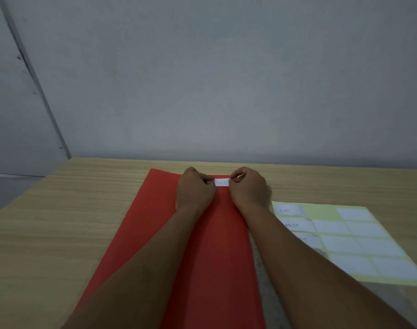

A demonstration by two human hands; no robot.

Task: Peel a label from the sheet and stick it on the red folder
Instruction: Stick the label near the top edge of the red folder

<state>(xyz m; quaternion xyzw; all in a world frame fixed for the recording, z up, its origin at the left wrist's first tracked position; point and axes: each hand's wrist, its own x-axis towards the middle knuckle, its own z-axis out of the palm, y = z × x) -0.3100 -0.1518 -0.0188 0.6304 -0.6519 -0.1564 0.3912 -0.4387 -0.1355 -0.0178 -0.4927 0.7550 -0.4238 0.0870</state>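
A red folder (145,224) lies flat on the wooden table, running from the near edge towards the wall. A small white label (222,183) sits near the folder's far end. My left hand (195,189) holds its left end with curled fingers, and my right hand (249,187) holds its right end the same way. Whether the label is pressed flat on the folder or just above it I cannot tell. The label sheet (321,211), pale yellow backing with several white labels, lies to the right of the folder.
The wooden table (60,222) ends at a grey wall (202,79) just behind the folder. Some labels on the sheet's left column carry handwriting. One cell in the sheet's top row shows bare yellow backing.
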